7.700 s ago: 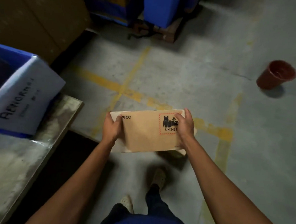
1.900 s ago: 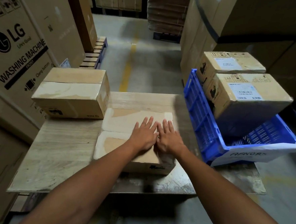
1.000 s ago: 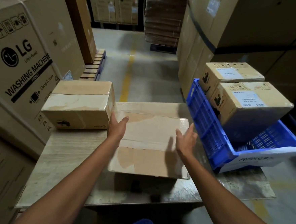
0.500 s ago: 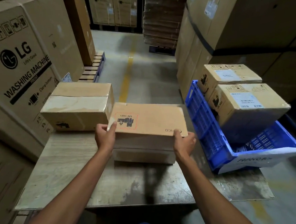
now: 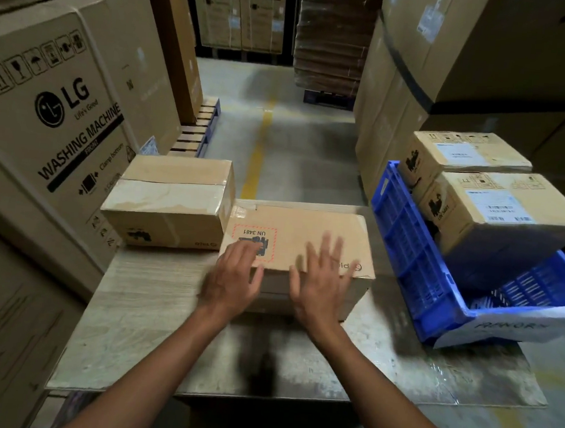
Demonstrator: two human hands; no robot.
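Both hands are spread flat with straight fingers, grasping nothing. The left hand [image 5: 233, 277] lies over the near left corner of the labelled box [image 5: 293, 226] and the right hand [image 5: 323, 283] over its near edge; blur hides whether they press it. The box rests on the table [image 5: 154, 305] at 12 o'clock from the wrists, equally near both hands. Its long axis runs 9 to 3, between the taped box [image 5: 172, 199] and the blue crate [image 5: 402, 249].

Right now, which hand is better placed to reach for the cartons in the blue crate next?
Probably the right hand: it is open, holds nothing, and sits over the crate-side half of the labelled box. The left hand is farther from the blue crate and would have to cross over.
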